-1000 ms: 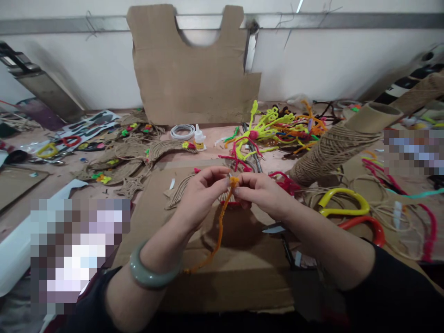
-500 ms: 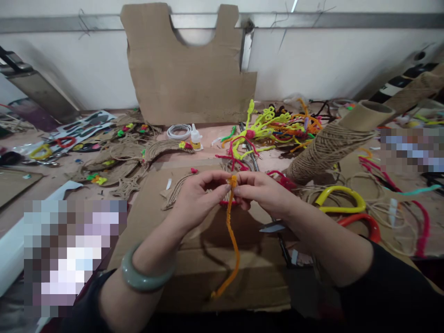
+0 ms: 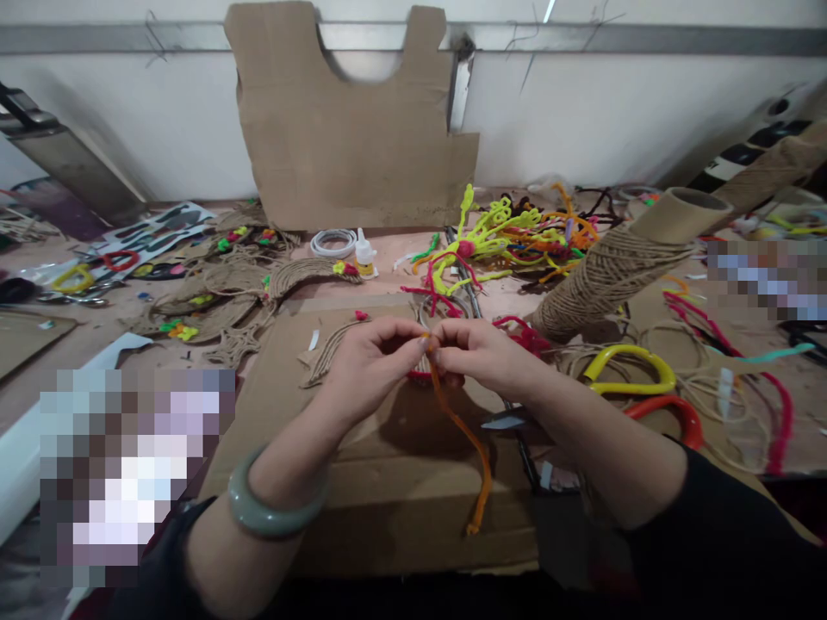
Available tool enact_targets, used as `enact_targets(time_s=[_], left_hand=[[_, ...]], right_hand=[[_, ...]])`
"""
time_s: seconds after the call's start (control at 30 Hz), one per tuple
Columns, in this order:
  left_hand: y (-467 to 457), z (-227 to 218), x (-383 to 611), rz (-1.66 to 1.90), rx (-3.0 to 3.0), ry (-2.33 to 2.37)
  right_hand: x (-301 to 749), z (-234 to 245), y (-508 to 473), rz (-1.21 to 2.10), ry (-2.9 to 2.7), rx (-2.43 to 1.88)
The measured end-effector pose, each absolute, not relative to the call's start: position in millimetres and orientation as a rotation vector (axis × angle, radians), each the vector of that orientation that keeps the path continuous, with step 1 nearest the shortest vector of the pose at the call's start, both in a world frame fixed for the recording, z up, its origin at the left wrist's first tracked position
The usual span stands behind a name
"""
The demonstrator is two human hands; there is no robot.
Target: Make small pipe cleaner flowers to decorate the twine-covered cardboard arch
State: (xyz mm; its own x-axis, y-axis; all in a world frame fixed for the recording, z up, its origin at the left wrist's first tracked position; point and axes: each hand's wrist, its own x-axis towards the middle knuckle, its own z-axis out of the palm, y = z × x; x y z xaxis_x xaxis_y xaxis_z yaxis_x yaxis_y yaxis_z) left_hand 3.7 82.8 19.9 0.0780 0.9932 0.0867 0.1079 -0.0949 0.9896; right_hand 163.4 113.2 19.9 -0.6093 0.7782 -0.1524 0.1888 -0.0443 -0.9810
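My left hand (image 3: 369, 362) and my right hand (image 3: 483, 355) meet fingertip to fingertip above a flat cardboard sheet (image 3: 362, 508). Both pinch the top end of an orange pipe cleaner (image 3: 460, 430), whose free length hangs down and curves to the right over the cardboard. A green bangle (image 3: 264, 512) circles my left wrist. A bit of red pipe cleaner (image 3: 417, 375) shows just under my fingers.
A heap of coloured pipe cleaners (image 3: 510, 237) lies behind my hands, with a glue bottle (image 3: 365, 256) and a jute-wound cardboard tube (image 3: 620, 267). Yellow-handled scissors (image 3: 630, 366) and red-handled ones (image 3: 672, 413) lie right. Jute craft shapes (image 3: 239, 288) spread left. A cut cardboard panel (image 3: 349, 120) leans on the wall.
The hanging tail of the orange pipe cleaner has swung from lower left to lower right. Both hands keep pinching its top end, barely shifted.
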Motion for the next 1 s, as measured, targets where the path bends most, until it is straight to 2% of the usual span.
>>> enact_targets(time_s=[0.17,0.5,0.73,1.0], left_hand=[[84,16,2,1.135,1.427,1.232],[85,18,4,1.101,1.328,1.279],[83,19,4,1.109,1.254,1.25],[82,18,6,1.136,1.285,1.312]], right_hand=[[162,15,112,1.504,-1.839,-1.101],[160,14,109,1.516,-1.775,-1.061],[162,7,113,1.267,-1.81,-1.005],[163,10,116,1.294,-1.81,-0.966]])
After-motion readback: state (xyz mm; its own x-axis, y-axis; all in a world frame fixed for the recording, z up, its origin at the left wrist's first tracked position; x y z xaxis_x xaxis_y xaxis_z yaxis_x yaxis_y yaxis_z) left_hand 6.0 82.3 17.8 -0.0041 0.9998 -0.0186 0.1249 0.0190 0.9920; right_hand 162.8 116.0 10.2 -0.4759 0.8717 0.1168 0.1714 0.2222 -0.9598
